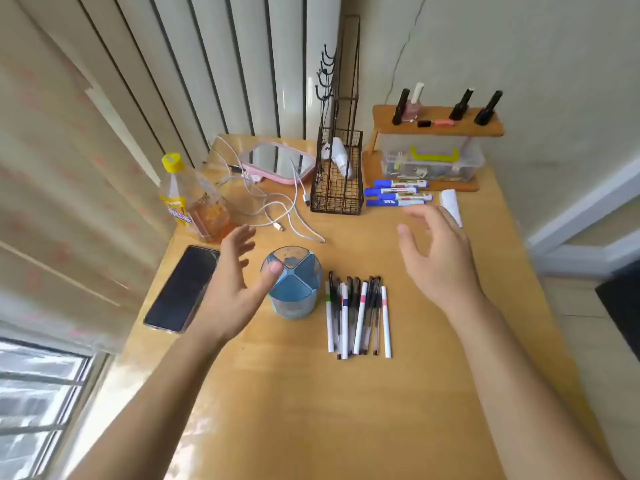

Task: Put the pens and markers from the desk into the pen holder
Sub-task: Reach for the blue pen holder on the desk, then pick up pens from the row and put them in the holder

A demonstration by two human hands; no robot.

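A round blue pen holder [294,296] with four compartments stands upright on the wooden desk [311,410]. Just right of it lies a row of several pens [358,317], white and black, side by side. Several blue-capped markers [398,194] lie farther back beside the wire rack. My left hand [235,289] hovers open just left of the holder, thumb over its rim. My right hand [436,258] is open above the desk, right of the pens and in front of the markers. Neither hand holds anything.
A black phone [183,289] lies at the left edge. Behind are a yellow-capped bottle [194,199], white cables [277,209], a pink mirror [277,162], a black wire rack [337,181], a wooden shelf [436,123] over a clear box [433,161], and folded white paper [452,202].
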